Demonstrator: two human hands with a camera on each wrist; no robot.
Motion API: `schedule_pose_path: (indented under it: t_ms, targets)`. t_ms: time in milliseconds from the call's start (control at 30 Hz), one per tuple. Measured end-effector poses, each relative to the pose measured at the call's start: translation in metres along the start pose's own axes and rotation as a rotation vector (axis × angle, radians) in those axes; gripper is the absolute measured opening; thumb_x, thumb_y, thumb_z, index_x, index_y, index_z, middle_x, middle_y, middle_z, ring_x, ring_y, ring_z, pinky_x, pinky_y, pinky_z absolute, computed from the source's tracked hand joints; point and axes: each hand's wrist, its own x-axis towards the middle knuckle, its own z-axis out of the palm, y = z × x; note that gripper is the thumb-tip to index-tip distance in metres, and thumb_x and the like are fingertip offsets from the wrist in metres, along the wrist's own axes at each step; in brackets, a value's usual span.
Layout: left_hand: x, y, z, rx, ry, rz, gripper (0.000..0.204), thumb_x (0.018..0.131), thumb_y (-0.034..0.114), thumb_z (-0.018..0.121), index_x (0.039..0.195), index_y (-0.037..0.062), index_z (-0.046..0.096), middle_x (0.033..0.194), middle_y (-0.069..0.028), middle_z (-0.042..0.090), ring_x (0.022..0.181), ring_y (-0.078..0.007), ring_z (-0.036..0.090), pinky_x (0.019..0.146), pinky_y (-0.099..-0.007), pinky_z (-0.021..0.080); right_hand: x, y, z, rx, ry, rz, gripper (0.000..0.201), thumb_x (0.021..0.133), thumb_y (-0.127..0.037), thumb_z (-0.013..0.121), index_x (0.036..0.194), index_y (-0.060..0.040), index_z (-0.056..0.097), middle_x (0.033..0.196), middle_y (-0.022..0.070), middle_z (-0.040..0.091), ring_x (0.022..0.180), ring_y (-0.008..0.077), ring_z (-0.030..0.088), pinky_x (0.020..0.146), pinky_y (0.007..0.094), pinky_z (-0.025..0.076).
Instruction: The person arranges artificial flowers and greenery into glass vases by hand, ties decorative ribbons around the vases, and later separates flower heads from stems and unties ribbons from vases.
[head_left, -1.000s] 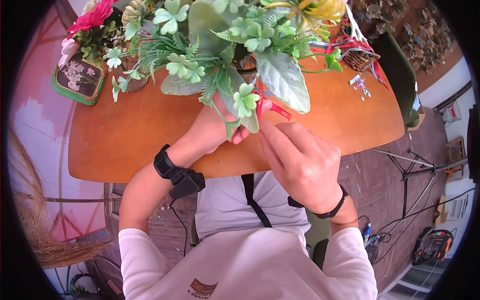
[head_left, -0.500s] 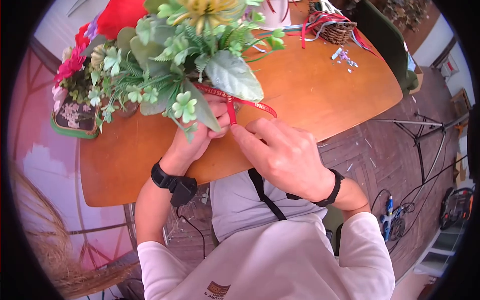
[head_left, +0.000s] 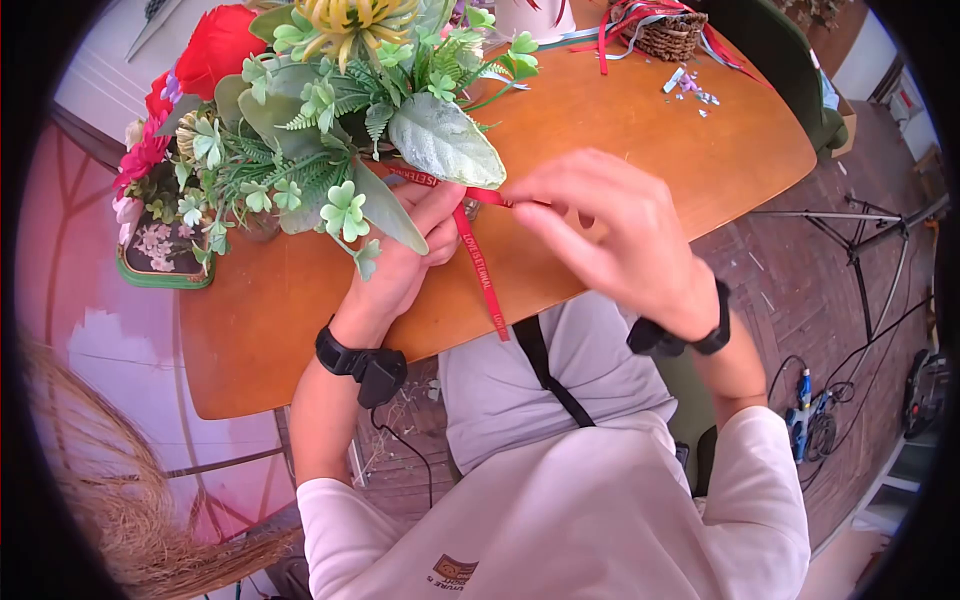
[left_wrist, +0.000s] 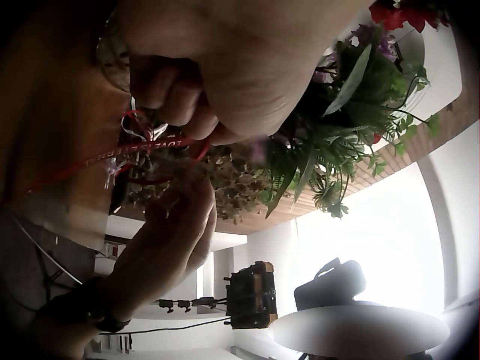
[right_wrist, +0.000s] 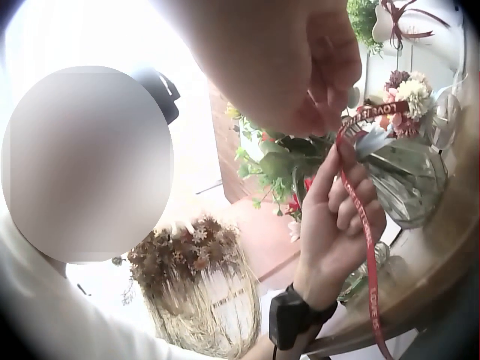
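Observation:
A red printed ribbon crosses at the left fingertips below a flower bouquet, and one tail hangs over the table's front edge. In the right wrist view, the left hand pinches the ribbon with thumb and finger, close beside a clear glass vase. Another length of ribbon runs across to the right hand, whose thumb and fingertips pinch it just right of a large pale leaf. Leaves hide part of the left hand in the head view.
A wicker basket with ribbons stands at the table's far right, near small purple scraps. Left of the bouquet is a green-rimmed frame. A tripod and cables stand on the floor at right.
The right hand has let go of the hanging ribbon tail and moved up and right, now pinching the other length. The left hand keeps its hold by the bouquet; the head view has shifted.

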Motion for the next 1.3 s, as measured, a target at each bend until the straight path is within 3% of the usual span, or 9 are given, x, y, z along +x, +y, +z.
schedule_pose_path:
  t_ms: [67,167,300,367,700,767,933,1267,1300]
  targets:
    - [0.000,0.001,0.003,-0.008,0.022,0.016,0.028,0.108,0.021,0.049,0.112,-0.0011,0.066,0.058,0.0096,0.032,0.048,-0.0028,0.025,0.047,-0.0232,0.021,0.017,-0.001,-0.003,0.145,-0.196,0.339,0.021,0.090,-0.021,0.071,0.095,-0.0001,0.074,0.083,0.0122,0.071,0.070,0.0283,0.067,0.066,0.0376,0.054]
    - [0.000,0.001,0.002,0.018,0.010,0.021,0.026,0.108,0.020,0.049,0.107,0.0001,0.066,0.058,0.0089,0.034,0.049,-0.0034,0.027,0.048,-0.0230,0.022,0.037,0.003,0.000,0.252,-0.370,0.422,0.032,0.092,-0.028,0.068,0.103,0.0013,0.074,0.083,0.0173,0.073,0.071,0.0315,0.069,0.067,0.0381,0.055]
    - [0.000,0.004,-0.003,0.088,0.001,0.027,0.025,0.107,0.020,0.050,0.098,0.0014,0.064,0.060,0.0074,0.036,0.052,-0.0036,0.029,0.050,-0.0229,0.023,0.048,0.010,0.004,0.233,-0.436,0.392,0.036,0.092,-0.031,0.068,0.105,0.0018,0.074,0.085,0.0181,0.074,0.076,0.0319,0.072,0.069,0.0378,0.055]
    - [-0.001,0.009,-0.004,0.117,-0.025,0.011,0.025,0.107,0.020,0.051,0.098,0.0009,0.064,0.060,0.0072,0.037,0.052,-0.0036,0.030,0.050,-0.0229,0.023,0.051,0.014,0.002,0.311,-0.540,0.472,0.036,0.091,-0.031,0.068,0.104,0.0019,0.075,0.082,0.0156,0.074,0.075,0.0272,0.073,0.069,0.0358,0.055]
    - [-0.008,0.013,-0.005,0.456,0.009,-0.018,0.029,0.107,0.025,0.052,0.100,0.0018,0.068,0.061,0.0078,0.041,0.054,-0.0025,0.032,0.050,-0.0223,0.024,0.051,0.029,0.007,0.430,-0.566,0.502,0.027,0.093,-0.028,0.067,0.096,-0.0046,0.079,0.068,0.0052,0.068,0.063,0.0112,0.061,0.064,0.0287,0.050]
    - [-0.011,0.012,-0.001,0.464,-0.007,-0.002,0.029,0.107,0.025,0.052,0.103,0.0011,0.068,0.061,0.0080,0.041,0.054,-0.0025,0.032,0.051,-0.0221,0.024,0.050,0.037,0.014,0.596,-0.593,0.574,0.026,0.092,-0.027,0.067,0.090,-0.0035,0.079,0.067,0.0022,0.066,0.064,0.0078,0.059,0.062,0.0262,0.048]
    - [-0.012,0.015,0.013,0.447,-0.026,0.036,0.031,0.106,0.025,0.054,0.118,0.0003,0.069,0.062,0.0086,0.039,0.056,-0.0024,0.032,0.053,-0.0218,0.025,0.046,0.040,0.023,0.705,-0.578,0.572,0.026,0.091,-0.026,0.069,0.086,-0.0017,0.077,0.066,-0.0009,0.065,0.062,0.0061,0.056,0.059,0.0257,0.045]
    - [-0.025,0.014,0.018,0.533,0.037,0.009,0.027,0.105,0.022,0.056,0.115,0.0011,0.072,0.065,0.0088,0.044,0.058,-0.0019,0.035,0.054,-0.0219,0.025,0.055,0.038,0.018,0.847,-0.622,0.793,0.026,0.090,-0.031,0.073,0.076,-0.0089,0.075,0.061,-0.0071,0.056,0.054,0.0022,0.041,0.050,0.0223,0.028]
    - [-0.026,0.014,0.018,0.590,0.100,0.068,0.024,0.102,0.021,0.061,0.111,0.0013,0.073,0.070,0.0063,0.051,0.064,-0.0026,0.043,0.058,-0.0217,0.033,0.055,0.040,0.020,0.850,-0.625,0.796,0.026,0.090,-0.031,0.073,0.076,-0.0089,0.075,0.061,-0.0071,0.056,0.054,0.0022,0.041,0.050,0.0223,0.028]
